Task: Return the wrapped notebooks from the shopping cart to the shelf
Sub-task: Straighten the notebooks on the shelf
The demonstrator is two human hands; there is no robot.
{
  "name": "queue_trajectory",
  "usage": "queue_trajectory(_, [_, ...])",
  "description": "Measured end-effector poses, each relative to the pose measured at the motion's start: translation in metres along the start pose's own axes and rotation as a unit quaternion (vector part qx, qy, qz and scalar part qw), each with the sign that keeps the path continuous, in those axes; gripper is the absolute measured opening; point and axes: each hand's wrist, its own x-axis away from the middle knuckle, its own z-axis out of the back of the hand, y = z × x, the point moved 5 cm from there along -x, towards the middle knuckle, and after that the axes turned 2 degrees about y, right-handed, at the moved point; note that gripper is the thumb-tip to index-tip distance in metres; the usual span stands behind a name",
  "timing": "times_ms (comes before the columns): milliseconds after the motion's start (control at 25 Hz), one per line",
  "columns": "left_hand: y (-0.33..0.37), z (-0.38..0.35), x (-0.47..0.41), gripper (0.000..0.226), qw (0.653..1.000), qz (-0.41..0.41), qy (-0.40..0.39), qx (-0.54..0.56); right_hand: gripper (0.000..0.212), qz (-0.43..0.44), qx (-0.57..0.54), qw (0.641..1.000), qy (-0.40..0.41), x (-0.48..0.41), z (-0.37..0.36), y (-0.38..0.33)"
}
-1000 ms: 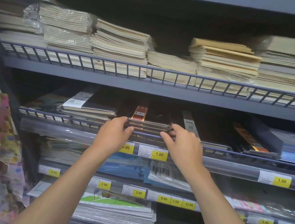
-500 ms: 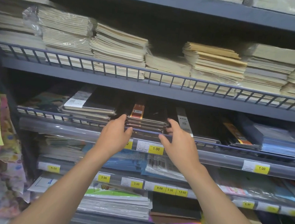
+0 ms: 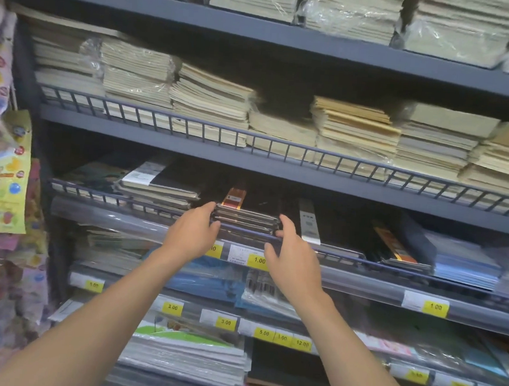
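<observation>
Since the pile seems to need squaring up, the left hand (image 3: 193,236) and right hand (image 3: 295,258) flank the stack of dark plastic-wrapped notebooks with an orange band (image 3: 245,216) at frame centre. Their fingers are lightly bent, pressing its front corners without wrapping round it. It lies flat on the grey metal shelf (image 3: 108,216), behind the wire front rail (image 3: 94,194) that probably stops it sliding. Cream paper bundles (image 3: 211,104) fill the tier above, and yellow price labels (image 3: 258,260) run below
</observation>
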Motion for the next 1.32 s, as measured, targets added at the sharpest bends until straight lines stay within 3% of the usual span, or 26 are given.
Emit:
queue_trajectory(280, [0.008,0.005,-0.006,0.036,0.994,0.066,0.006,0.092,0.071,0.018,0.012,0.998,-0.052,-0.006,0.001,0.003])
queue_trajectory(440, [-0.001,0.01,0.006,0.054,0.995,0.008,0.005,0.096,0.068,0.017,-0.026,0.999,-0.043,-0.005,0.002,0.004])
queue_trajectory(520, [-0.003,0.016,0.017,0.049,0.991,-0.031,0.012,0.131,0.062,-0.009,-0.02,1.0,0.005,-0.002,0.009,0.008])
queue_trajectory(680, [-0.018,0.059,0.028,0.032,0.966,-0.152,0.174,0.119,0.048,0.015,-0.022,0.995,0.101,0.002,0.008,-0.03])
queue_trajectory(800, [-0.042,0.087,0.028,0.031,0.938,-0.181,0.286,0.076,0.043,0.063,-0.107,0.988,0.09,0.003,-0.007,-0.077])
queue_trajectory(880, [-0.063,0.101,0.022,0.036,0.933,-0.166,0.313,0.062,0.043,0.073,-0.164,0.981,0.071,0.001,-0.017,-0.102])
queue_trajectory(960, [-0.092,0.108,0.009,0.053,0.955,-0.108,0.266,0.068,0.047,0.061,-0.208,0.975,0.04,-0.003,-0.032,-0.124])
queue_trajectory(1080, [-0.134,0.105,-0.013,0.093,0.989,0.01,0.107,0.099,0.057,0.023,-0.259,0.966,-0.003,-0.01,-0.057,-0.149])
queue_trajectory(1320, [-0.168,0.113,-0.056,0.088,0.993,-0.017,0.046,0.103,0.063,-0.025,-0.221,0.973,0.052,-0.028,-0.093,-0.17])
